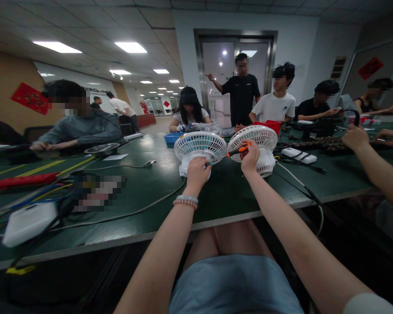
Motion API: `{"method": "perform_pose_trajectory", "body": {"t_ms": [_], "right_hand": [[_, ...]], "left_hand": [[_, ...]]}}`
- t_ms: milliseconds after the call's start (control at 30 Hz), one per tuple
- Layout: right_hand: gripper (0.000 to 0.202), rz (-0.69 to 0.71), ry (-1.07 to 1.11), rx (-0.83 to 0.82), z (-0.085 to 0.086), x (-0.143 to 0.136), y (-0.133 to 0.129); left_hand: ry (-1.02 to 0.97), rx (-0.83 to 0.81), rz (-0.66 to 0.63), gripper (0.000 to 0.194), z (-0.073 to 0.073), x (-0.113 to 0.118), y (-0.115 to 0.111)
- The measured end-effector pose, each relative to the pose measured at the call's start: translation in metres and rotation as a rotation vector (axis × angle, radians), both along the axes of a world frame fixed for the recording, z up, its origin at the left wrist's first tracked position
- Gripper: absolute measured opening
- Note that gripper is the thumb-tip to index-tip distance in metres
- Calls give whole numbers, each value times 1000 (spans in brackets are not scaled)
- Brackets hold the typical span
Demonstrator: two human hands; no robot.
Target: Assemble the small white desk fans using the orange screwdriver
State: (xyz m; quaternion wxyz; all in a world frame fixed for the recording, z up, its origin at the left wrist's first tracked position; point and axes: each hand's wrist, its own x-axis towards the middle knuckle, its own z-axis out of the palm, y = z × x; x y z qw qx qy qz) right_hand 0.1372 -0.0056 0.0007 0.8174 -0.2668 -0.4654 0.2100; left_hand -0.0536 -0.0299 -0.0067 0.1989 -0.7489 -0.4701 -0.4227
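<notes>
Two white desk fans stand side by side on the green table, the left fan (196,138) and the right fan (265,135). My right hand (250,158) grips a screwdriver (234,151) with an orange and black handle, in front of the right fan's grille. The screwdriver's thin shaft slants left and down towards my left hand (198,172). My left hand is closed at the left fan's white housing, with a small teal piece (208,164) showing at its fingertips. What those fingers hold is too small to make out.
A white cord (134,218) runs across the green table (150,192). A white box (29,222) lies among cables at left, another white box (298,155) at right. A blue bin (170,138) and a red bin (271,125) stand behind the fans. Co-workers surround the table; a neighbour's hands (355,138) are at right.
</notes>
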Motion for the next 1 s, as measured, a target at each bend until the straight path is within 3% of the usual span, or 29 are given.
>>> {"method": "perform_pose_trajectory", "body": {"t_ms": [100, 300, 467, 800, 1000], "right_hand": [[34, -52, -37, -8, 1, 0, 0], [32, -308, -115, -22, 4, 0, -1], [34, -367, -140, -83, 5, -1, -5], [29, -339, -147, -7, 9, -1, -8], [30, -191, -116, 1, 2, -2, -3]], "left_hand": [[17, -4, 6, 15, 0, 0, 1], [21, -9, 19, 14, 0, 0, 2], [5, 4, 8, 14, 0, 0, 2], [9, -2, -5, 14, -1, -3, 3], [6, -7, 0, 13, -1, -3, 3]]}}
